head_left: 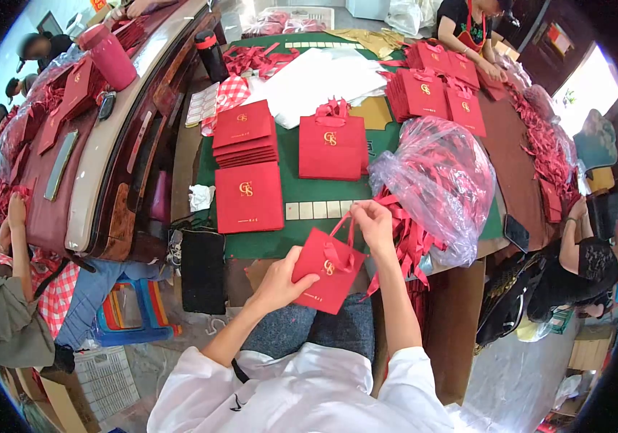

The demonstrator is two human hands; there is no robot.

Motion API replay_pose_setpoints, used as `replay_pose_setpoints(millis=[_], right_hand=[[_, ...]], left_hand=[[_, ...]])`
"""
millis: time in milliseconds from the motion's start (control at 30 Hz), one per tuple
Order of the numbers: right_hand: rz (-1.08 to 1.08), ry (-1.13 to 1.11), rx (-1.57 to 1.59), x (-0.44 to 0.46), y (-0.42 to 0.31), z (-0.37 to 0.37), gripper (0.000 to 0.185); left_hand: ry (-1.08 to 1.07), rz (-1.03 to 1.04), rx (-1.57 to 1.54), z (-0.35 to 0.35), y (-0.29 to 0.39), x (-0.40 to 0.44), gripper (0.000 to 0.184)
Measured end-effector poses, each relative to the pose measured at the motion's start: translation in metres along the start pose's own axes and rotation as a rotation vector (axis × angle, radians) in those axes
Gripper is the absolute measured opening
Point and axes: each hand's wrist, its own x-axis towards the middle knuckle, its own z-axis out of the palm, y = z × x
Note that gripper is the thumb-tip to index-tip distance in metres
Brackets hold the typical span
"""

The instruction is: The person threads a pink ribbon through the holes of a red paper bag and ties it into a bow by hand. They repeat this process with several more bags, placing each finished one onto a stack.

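A small red paper bag (328, 278) with a gold logo is tilted above my lap. My left hand (284, 280) grips its left edge, thumb on the front face. My right hand (372, 225) pinches the red ribbon handle at the bag's top right. Beyond my hands, a row of white tiles (318, 210) lies on the green table mat (251, 247). Stacked red bags (249, 198) lie to the left, and a red bag with ribbon handles (332, 148) lies farther back in the middle. A clear plastic sack of red ribbons (439, 180) bulges beside my right hand.
White sheets (316, 83) and more red bags (428, 94) cover the back. A black bottle (211, 56) stands at the back left. Dark pouch (203, 270) hangs at the front left edge. Other people sit at both sides and at the back right.
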Motion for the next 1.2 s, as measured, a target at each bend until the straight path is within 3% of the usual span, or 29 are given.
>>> replay_pose_setpoints(millis=[200, 333, 467, 533, 567, 633, 667, 733, 933, 1067, 1200], right_hand=[[-0.072, 0.069, -0.092, 0.016, 0.007, 0.001, 0.017], [0.015, 0.001, -0.085, 0.005, -0.001, -0.005, 0.019], [-0.176, 0.031, -0.321, -0.031, -0.02, -0.022, 0.017], [-0.295, -0.165, -0.69, -0.056, -0.043, -0.037, 0.021], [-0.296, -0.168, -0.689, -0.069, -0.046, -0.045, 0.021], [-0.371, -0.401, -0.937, -0.094, -0.047, -0.058, 0.029], [-0.371, -0.403, -0.938, -0.105, -0.042, -0.06, 0.029], [-0.307, -0.339, -1.15, -0.122, -0.034, -0.06, 0.027], [-0.32, -0.297, -1.21, -0.125, -0.025, -0.058, 0.024], [-0.358, -0.292, -1.176, -0.121, -0.025, -0.059, 0.019], [-0.374, -0.215, -1.058, -0.121, -0.041, -0.051, 0.015]], left_hand=[[-0.033, 0.025, 0.059, -0.004, -0.006, -0.016, 0.049], [-0.023, 0.007, 0.031, -0.015, -0.007, -0.019, 0.047], [0.129, -0.03, -0.046, -0.033, -0.005, -0.016, 0.045], [0.123, -0.071, -0.007, -0.046, 0.004, -0.012, 0.043], [0.161, -0.006, 0.075, -0.05, 0.008, -0.009, 0.042], [0.269, 0.129, 0.209, -0.052, 0.021, -0.005, 0.04], [0.271, 0.128, 0.208, -0.05, 0.034, -0.006, 0.04], [0.273, 0.115, 0.501, -0.044, 0.055, -0.006, 0.039], [0.284, 0.294, 0.643, 0.021, 0.048, -0.014, 0.052], [-0.047, 0.154, 0.674, 0.051, 0.035, -0.029, 0.07], [-0.078, 0.131, 0.655, 0.055, 0.029, -0.028, 0.076]])
